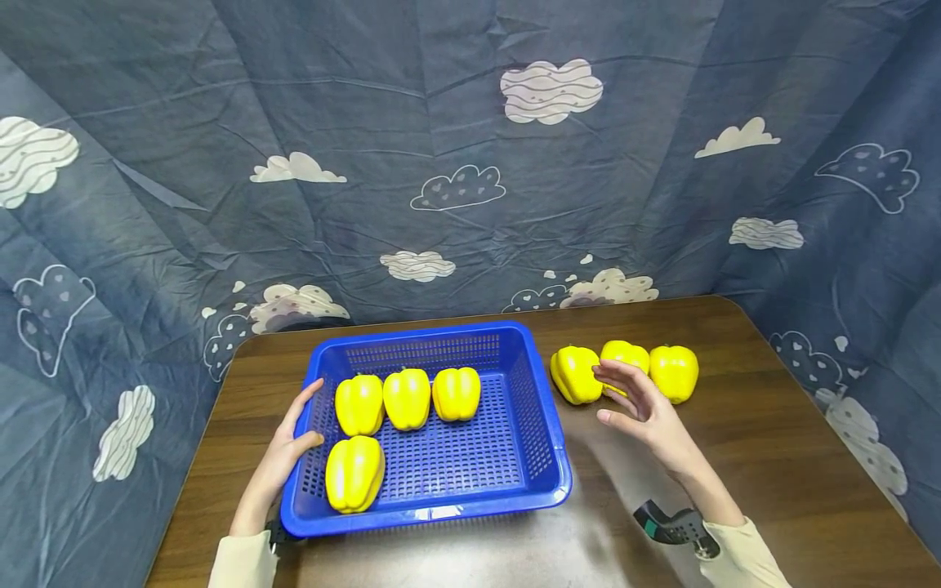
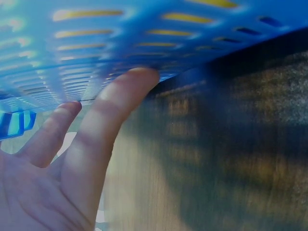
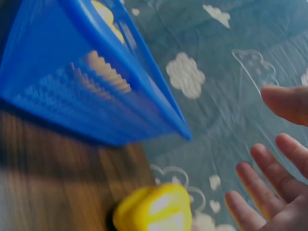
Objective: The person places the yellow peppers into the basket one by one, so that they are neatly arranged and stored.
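Up behind everything hangs the big blue-grey cloth [image 1: 470, 98], creased and scattered with pale clouds, and below it spreads the dark wooden table [image 1: 764, 441], with light glaring off its near part. On it, left of centre, sits the broad blue basket [image 1: 426, 518], its walls and floor full of slots. Now the hands: the left hand [image 1: 285, 449] is up against the basket's left side, thumb and forefinger straight and spread well apart at the rim; how the other fingers lie, I cannot tell. Over on the right, the right hand [image 1: 650, 412] is in the air, fingers spread and gently bent, thumb apart, palm toward the basket, nothing in its grasp! At that wrist, a black device [image 1: 676, 527] shows a green patch. And the yellow bell peppers [image 1: 407, 398]: four are inside the basket, three side by side toward the back left and one in the front left corner. Three more stand close together on the table beyond the basket's right wall, the middle one partly hidden behind the right hand's fingertips [image 1: 604, 416].
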